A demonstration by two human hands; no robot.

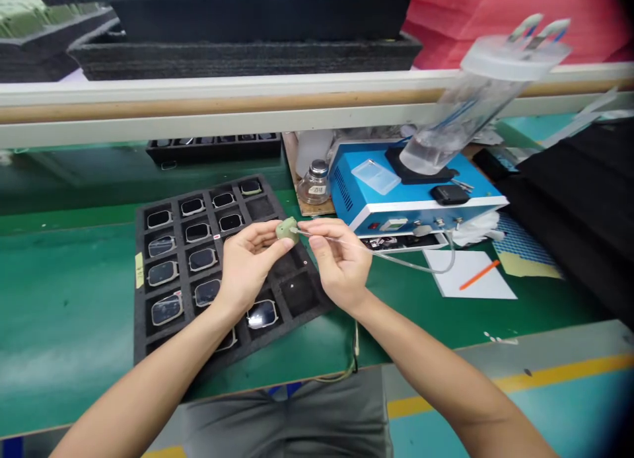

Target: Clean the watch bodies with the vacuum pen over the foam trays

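My left hand (pixel 250 256) pinches a small green part (pixel 287 230) in front of my chest. From the right, my right hand (pixel 341 256) closes its fingers on a thin clear tube (pixel 391 258), whose tip touches or nearly touches the green part. The tube runs to the front of a blue machine (pixel 366 187). Beneath both hands lies a black foam tray (pixel 140 312), with several watch-like pieces in its compartments; some compartments on its right side hold nothing.
A glass bottle (pixel 316 184) stands left of the machine, which bears a clear cylinder (pixel 446 127). White paper (pixel 450 283) with an orange stick (pixel 479 275) lies to the right. A shelf rail (pixel 222 108) crosses behind; black foam (pixel 584 180) is stacked at right.
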